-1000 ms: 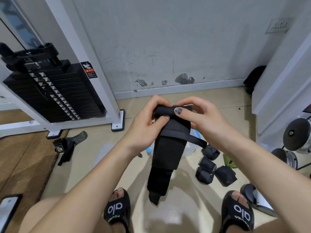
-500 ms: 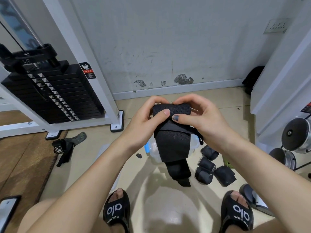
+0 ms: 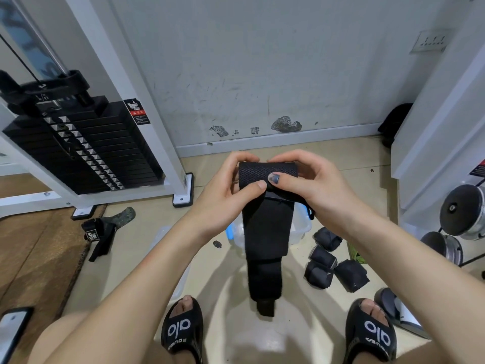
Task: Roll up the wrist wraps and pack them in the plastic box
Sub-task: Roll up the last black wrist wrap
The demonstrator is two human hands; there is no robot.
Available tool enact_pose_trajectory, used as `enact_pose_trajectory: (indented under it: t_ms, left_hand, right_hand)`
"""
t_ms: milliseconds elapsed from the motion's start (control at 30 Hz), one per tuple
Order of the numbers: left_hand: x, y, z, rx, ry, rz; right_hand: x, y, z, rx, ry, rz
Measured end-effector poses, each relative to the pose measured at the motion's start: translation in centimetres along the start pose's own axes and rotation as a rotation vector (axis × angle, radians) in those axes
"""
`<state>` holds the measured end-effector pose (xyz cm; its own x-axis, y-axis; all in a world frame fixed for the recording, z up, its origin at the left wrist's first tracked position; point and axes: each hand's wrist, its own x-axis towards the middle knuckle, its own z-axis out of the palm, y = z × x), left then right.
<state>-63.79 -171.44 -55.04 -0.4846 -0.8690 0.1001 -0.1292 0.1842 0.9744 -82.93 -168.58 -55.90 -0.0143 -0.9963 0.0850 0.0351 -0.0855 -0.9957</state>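
Wrist wrap (image 3: 265, 227) being held up at chest height over the floor, top end starting to curl into a roll, long tail hanging straight down between the person's sandals. Left hand (image 3: 231, 190) is pinching the roll's left side, thumb pressing on the front. Right hand (image 3: 312, 185) is gripping the right side, fingers curling over the top edge, thumb lying beside the left thumb. A thin strap is trailing under the right palm.

Plastic box (image 3: 301, 227) is sitting on the floor directly behind the hanging wrap, mostly hidden by it. Three rolled wraps (image 3: 336, 266) are lying on the floor just right of the box, not yet inside.

Step in hand, by my reading: rolling, early stage. Next move likely needs both thumbs feeding fabric tightly, keeping edges aligned.
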Motion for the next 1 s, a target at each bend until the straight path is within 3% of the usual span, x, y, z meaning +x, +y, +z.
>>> enact_pose_trajectory:
  t_ms: [267, 533, 667, 800, 1000]
  left_hand:
    - [0.3, -0.4, -0.2, 0.040, 0.002, 0.007]
    - [0.3, -0.6, -0.1, 0.111, 0.093, -0.015]
    - [0.4, -0.5, 0.0, 0.135, 0.174, -0.032]
    - [0.4, -0.8, 0.3, 0.137, 0.203, -0.031]
    - [0.5, -1.1, 1.2, 0.120, 0.221, -0.016]
  right_hand:
    - [0.0, -0.1, 0.0, 0.016, 0.010, -0.013]
    - [-0.6, -0.4, -0.8, -0.284, 0.116, 0.198]
    - [-0.7, 0.2, -1.3, -0.363, 0.172, 0.207]
    - [-1.1, 0.3, -0.8, -0.343, 0.230, 0.027]
    - [-2.6, 1.4, 2.1, -0.650, 0.263, -0.333]
